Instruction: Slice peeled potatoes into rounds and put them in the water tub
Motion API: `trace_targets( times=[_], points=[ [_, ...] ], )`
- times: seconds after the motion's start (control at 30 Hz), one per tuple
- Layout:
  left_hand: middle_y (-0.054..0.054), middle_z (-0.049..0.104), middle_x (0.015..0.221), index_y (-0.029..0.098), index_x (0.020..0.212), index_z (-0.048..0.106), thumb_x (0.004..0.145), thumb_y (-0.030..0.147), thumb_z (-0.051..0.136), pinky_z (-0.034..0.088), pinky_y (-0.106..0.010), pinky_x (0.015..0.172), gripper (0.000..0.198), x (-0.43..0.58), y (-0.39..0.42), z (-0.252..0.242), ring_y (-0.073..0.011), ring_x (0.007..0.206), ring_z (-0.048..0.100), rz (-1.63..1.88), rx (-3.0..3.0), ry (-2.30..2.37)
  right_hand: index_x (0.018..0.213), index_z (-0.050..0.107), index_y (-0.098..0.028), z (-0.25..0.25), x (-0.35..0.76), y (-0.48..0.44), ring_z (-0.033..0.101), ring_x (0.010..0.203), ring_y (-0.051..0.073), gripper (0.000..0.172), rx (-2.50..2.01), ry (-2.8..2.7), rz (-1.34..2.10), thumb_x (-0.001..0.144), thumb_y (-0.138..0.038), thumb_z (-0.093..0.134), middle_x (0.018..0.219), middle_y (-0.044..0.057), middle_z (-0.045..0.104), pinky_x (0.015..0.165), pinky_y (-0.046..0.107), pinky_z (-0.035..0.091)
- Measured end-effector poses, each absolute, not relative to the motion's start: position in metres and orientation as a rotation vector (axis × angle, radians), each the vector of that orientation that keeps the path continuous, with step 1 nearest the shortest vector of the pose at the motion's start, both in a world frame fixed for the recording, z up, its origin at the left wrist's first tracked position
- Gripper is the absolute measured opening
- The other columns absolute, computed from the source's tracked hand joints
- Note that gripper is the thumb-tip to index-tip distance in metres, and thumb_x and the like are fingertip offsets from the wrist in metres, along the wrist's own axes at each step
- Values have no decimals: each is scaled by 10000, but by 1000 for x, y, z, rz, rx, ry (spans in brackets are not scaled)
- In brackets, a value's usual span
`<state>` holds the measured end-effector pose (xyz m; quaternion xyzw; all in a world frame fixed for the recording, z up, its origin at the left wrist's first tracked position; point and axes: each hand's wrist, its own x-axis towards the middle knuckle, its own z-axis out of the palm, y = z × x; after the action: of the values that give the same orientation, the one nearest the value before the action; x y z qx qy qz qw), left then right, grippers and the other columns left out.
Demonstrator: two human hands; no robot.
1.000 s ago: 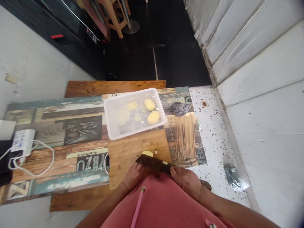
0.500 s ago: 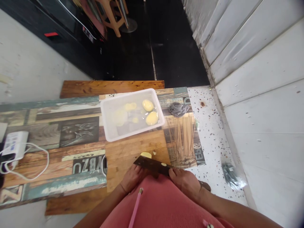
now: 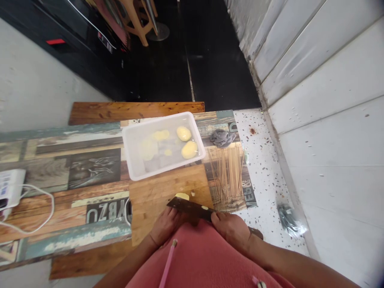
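At the bottom of the frame, over a pink garment (image 3: 207, 260), both hands sit at the near edge of a wooden cutting board (image 3: 159, 188). The right hand (image 3: 232, 230), lower centre-right, is wrapped around the handle of a knife (image 3: 192, 208). Its dark, broad blade runs leftward and slightly up across the board. The left hand (image 3: 165, 226), lower centre, lies with its fingertips against the near side of the blade's left end. The blade hides the tips, so I cannot tell whether it is gripping anything or merely resting.

A yellow potato piece (image 3: 182, 196) lies on the board just beyond the blade, above the left hand's fingertips and left of the right hand, with a small crumb beside it.

Further up, a white tub (image 3: 132, 160) of water holds several peeled potatoes (image 3: 189, 149). To its right, a spread of wooden skewers (image 3: 228, 172) lies on the table (image 3: 75, 168), with a grey cloth (image 3: 222, 138) above them. A crumpled plastic bag (image 3: 288, 218) sits at the right, and a white device (image 3: 9, 186) with a cable at the far left.
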<state>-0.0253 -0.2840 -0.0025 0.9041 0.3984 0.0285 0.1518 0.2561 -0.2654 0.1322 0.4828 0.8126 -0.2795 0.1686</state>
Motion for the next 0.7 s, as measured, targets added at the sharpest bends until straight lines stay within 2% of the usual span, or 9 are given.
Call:
trace_targets(
  times=[0.4,0.7],
  points=[
    [-130,625,1019,142,1075,631,951,163,309,556,-319,778,345,-19,-277,1,-237,991,586,260,2707,1177,940,609,-132,136,252,-250,687,715,199,173,1295,2202,-905,883,-94,450,813,107,717,545,247,463],
    [-112,635,1034,163,1078,633,958,182,312,568,-285,747,343,-18,-276,2,-208,955,623,267,2616,1222,957,613,-114,129,241,-242,690,702,208,185,1295,2174,-900,885,-82,446,768,119,713,571,262,484]
  ],
)
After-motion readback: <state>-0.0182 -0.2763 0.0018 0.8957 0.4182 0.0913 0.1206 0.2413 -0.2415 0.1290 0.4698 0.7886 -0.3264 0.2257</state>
